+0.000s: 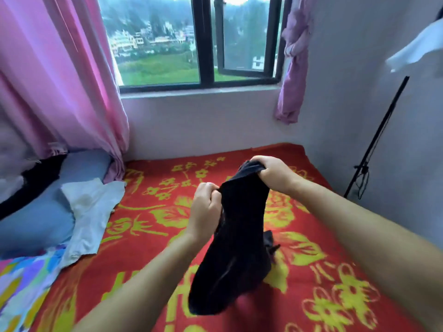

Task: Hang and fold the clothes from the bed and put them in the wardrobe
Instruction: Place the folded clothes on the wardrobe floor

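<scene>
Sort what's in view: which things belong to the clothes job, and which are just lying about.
Job: black garment, held up by left hand and right hand; white garment on the bed.
Lying about: blue pillow, pink curtain, black stand.

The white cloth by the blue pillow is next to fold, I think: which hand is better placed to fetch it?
Probably the left hand: the crumpled white cloth lies on its side, though both hands grip the black garment; the right hand would cross over.
</scene>
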`<state>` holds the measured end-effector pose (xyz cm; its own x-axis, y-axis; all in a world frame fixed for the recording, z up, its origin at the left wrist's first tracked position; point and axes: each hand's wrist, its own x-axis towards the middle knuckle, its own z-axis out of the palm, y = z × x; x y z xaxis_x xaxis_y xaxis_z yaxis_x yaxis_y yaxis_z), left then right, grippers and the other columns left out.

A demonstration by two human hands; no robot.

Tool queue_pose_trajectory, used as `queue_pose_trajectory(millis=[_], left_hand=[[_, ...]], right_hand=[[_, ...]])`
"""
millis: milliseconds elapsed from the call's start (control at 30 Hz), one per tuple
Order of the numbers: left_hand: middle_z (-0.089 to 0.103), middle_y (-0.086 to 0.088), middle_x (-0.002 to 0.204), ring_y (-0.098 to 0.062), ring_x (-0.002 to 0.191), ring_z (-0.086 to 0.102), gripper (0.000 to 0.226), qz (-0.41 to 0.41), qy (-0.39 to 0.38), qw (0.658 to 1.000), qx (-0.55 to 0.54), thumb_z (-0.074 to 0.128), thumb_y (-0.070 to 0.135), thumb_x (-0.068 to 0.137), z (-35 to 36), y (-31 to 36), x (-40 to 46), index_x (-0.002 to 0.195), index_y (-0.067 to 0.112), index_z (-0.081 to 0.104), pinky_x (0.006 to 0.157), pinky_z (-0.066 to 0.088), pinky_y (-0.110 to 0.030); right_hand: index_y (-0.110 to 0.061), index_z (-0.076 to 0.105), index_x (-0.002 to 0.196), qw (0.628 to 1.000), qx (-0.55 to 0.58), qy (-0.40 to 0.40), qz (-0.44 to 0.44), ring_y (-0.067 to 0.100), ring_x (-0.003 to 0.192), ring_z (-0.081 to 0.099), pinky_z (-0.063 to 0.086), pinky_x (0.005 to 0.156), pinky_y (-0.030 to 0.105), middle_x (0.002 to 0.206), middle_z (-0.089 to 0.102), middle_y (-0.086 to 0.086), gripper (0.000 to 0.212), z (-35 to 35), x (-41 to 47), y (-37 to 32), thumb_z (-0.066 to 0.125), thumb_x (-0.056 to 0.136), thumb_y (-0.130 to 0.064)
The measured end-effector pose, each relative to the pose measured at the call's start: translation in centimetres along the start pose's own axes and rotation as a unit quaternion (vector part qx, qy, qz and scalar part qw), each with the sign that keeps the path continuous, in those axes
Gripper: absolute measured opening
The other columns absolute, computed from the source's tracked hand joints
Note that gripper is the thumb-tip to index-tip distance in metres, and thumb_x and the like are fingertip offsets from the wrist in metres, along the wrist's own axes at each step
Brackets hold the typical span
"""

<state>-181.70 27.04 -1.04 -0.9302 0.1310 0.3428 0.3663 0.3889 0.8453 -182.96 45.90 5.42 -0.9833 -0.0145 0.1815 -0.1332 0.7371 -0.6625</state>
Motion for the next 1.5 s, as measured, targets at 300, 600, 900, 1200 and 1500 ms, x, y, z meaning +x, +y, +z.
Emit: queue_pose_trajectory(millis=[300, 600, 900, 1200, 1500], left_hand=[[0.062, 0.022, 0.109, 0.012, 0.097, 0.06, 0.056, -0.019, -0.251, 0.958, -0.138, 0.074, 0.038, 0.078, -4.4, 8.2, 0.6, 0.127, 0.031, 0.047, 0.077, 0.047, -0.008], [0.072, 0.006, 0.094, -0.006, 0.088, 0.067, 0.016, -0.065, -0.37, 0.924, -0.067, 0.067, 0.032, 0.079, -6.4, 7.5, -2.3, 0.094, 0.027, 0.068, 0.073, 0.051, -0.019], [0.052, 0.008, 0.054, -0.005, 0.045, 0.049, 0.025, -0.066, -0.272, 0.95, 0.135, 0.043, 0.005, 0.077, -8.4, 4.3, -0.5, 0.057, 0.02, 0.048, 0.045, 0.042, -0.023], [0.055, -0.006, 0.053, -0.024, 0.053, 0.055, 0.019, 0.09, -0.157, 0.965, 0.187, 0.048, 0.0, 0.071, -9.2, 14.9, 5.0, 0.059, 0.006, 0.061, 0.048, 0.045, -0.025], [0.067, -0.007, 0.107, -0.014, 0.098, 0.065, 0.027, 0.017, -0.299, 0.947, -0.12, 0.064, 0.012, 0.089, -13.6, 19.9, 5.5, 0.116, 0.012, 0.063, 0.086, 0.054, -0.03]], right_hand=[[-0.004, 0.065, 0.084, 0.991, 0.116, 0.022, -0.06, 0.018, 0.074, 0.06, 0.051, 0.072, 0.032, 0.076, 0.065, 0.006, 0.033, -7.9, -3.0, -12.8, 0.036, 0.08, 0.011], [-0.022, 0.064, 0.093, 0.975, 0.177, 0.082, -0.106, -0.006, 0.063, 0.064, 0.052, 0.063, 0.011, 0.08, 0.067, -0.008, 0.039, -12.1, -5.0, -17.9, 0.041, 0.088, 0.008], [-0.009, 0.068, 0.095, 0.995, 0.006, 0.091, -0.051, 0.013, 0.074, 0.06, 0.048, 0.068, 0.022, 0.082, 0.066, 0.003, 0.02, -17.1, -6.0, -15.2, 0.049, 0.091, -0.004], [-0.042, 0.01, 0.15, 0.942, 0.049, -0.319, 0.091, 0.006, 0.135, 0.031, 0.024, 0.114, 0.04, 0.144, 0.031, -0.017, 0.093, -14.9, -8.7, -11.7, 0.072, 0.08, -0.042], [-0.012, 0.067, 0.104, 0.98, 0.193, 0.018, -0.049, 0.012, 0.082, 0.067, 0.055, 0.077, 0.02, 0.095, 0.071, 0.006, 0.02, -10.1, -5.6, -14.3, 0.059, 0.09, -0.001]])
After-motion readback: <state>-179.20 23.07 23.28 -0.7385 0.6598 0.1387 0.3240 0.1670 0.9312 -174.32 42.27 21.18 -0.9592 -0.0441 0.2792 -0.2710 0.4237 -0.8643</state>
